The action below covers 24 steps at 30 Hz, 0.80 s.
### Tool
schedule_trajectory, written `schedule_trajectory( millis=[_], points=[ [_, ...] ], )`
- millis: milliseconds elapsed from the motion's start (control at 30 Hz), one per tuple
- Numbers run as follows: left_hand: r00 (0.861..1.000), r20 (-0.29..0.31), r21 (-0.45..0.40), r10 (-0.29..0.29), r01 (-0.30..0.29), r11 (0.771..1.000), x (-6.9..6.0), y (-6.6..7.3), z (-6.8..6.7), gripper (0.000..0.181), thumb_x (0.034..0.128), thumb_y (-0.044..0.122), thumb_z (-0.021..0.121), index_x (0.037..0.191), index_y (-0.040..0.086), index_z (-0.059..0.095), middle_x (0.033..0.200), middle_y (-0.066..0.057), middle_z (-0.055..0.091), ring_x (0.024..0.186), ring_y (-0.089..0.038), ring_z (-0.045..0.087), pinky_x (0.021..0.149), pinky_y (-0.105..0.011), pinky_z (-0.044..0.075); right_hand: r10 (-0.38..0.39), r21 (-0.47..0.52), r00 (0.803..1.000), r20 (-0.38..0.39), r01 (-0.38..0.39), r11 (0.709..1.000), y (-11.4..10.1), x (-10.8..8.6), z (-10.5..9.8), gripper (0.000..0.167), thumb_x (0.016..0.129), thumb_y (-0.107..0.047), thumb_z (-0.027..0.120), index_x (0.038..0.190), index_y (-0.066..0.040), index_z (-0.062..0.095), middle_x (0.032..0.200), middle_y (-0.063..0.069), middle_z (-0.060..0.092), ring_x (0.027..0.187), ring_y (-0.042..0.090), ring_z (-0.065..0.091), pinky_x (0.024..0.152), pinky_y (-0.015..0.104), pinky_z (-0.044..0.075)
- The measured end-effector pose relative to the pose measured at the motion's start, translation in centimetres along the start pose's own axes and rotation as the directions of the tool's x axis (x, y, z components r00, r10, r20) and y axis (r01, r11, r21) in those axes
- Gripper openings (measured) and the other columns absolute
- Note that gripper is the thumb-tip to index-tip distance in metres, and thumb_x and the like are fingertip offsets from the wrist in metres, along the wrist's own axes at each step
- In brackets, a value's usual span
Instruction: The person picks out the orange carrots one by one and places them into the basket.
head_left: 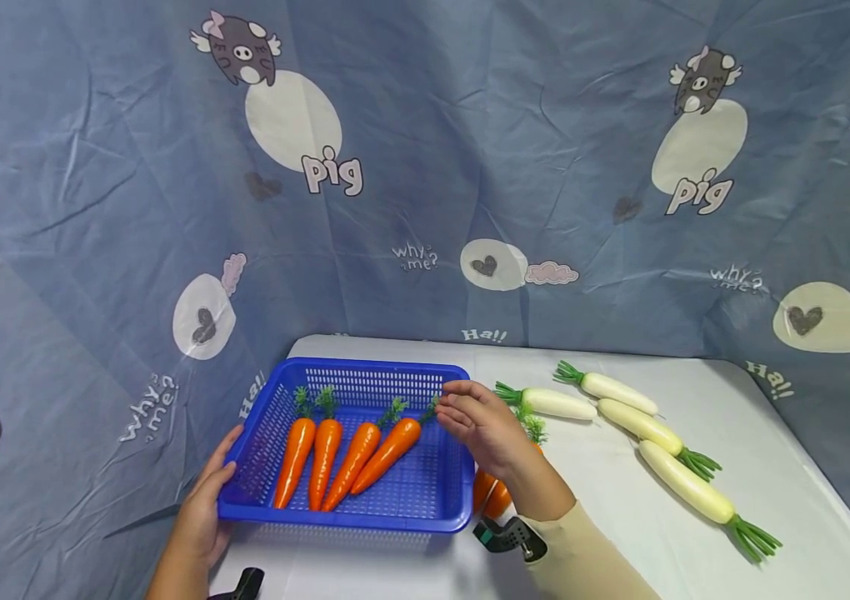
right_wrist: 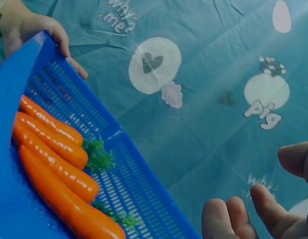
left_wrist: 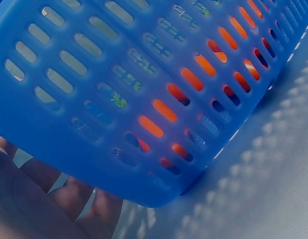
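A blue plastic basket (head_left: 335,521) with slotted walls holds several orange carrots (head_left: 295,462) with green leafy tops, lying side by side. At its left side, my left hand (head_left: 200,508) grips the rim near the front corner; in the left wrist view its fingers (left_wrist: 69,196) are partly hidden by the basket wall. My right hand (head_left: 488,429) hovers over the basket's right rim, fingers loosely bent and spread, holding nothing. Below that hand, more carrots (head_left: 498,500) lie outside the basket, partly covered by the wrist and its camera mount.
Several white radishes (head_left: 683,479) with green stems lie on the white tabletop (head_left: 590,533) to the right. A blue-grey cloth (head_left: 410,125) printed with pigs and lettering hangs behind the table and along its sides.
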<state>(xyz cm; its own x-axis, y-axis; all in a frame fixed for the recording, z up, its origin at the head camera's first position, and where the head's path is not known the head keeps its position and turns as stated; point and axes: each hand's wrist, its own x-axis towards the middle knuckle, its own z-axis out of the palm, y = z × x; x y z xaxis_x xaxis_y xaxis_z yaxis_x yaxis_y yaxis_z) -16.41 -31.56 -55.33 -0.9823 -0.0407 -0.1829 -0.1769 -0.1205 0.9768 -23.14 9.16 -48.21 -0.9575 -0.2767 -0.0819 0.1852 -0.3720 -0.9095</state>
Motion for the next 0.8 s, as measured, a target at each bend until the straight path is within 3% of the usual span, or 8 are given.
schedule_trajectory(
  millis=[233,567,800],
  points=[
    [1.0,0.002,-0.016,0.011,-0.011,1.0,-0.1,0.0,0.0,0.057,0.1134,0.033,0.031,0.168,0.036,0.016,0.167,-0.001,0.016,0.119,-0.002,0.051,0.093,-0.024,0.05,-0.012,0.027,0.999,-0.041,0.013,1.0,-0.1,-0.3,-1.3,0.024,0.104,-0.008,0.056,0.126,0.0,0.054,0.113,0.012,0.062,0.102,0.022,0.068,0.099,0.033,0.056],
    [0.999,-0.024,0.005,-0.034,0.034,0.999,-0.1,0.3,0.1,0.057,0.1133,0.03,0.027,0.168,0.042,0.015,0.176,-0.007,0.002,0.131,-0.015,0.037,0.093,-0.022,0.047,-0.025,0.081,0.995,-0.095,0.032,0.996,-0.5,-0.9,-3.0,0.023,0.104,-0.007,0.056,0.126,0.0,0.055,0.114,0.014,0.063,0.102,0.022,0.069,0.097,0.033,0.057],
    [0.999,-0.019,0.008,-0.03,0.03,1.0,-0.1,0.2,0.2,0.057,0.1135,0.031,0.027,0.168,0.041,0.015,0.176,-0.006,0.001,0.131,-0.014,0.036,0.094,-0.022,0.045,-0.023,0.09,0.99,-0.139,0.036,0.995,-0.4,-1.4,-4.2,0.018,0.105,-0.01,0.056,0.122,-0.005,0.058,0.113,0.011,0.061,0.105,0.024,0.069,0.1,0.034,0.056]
  ],
)
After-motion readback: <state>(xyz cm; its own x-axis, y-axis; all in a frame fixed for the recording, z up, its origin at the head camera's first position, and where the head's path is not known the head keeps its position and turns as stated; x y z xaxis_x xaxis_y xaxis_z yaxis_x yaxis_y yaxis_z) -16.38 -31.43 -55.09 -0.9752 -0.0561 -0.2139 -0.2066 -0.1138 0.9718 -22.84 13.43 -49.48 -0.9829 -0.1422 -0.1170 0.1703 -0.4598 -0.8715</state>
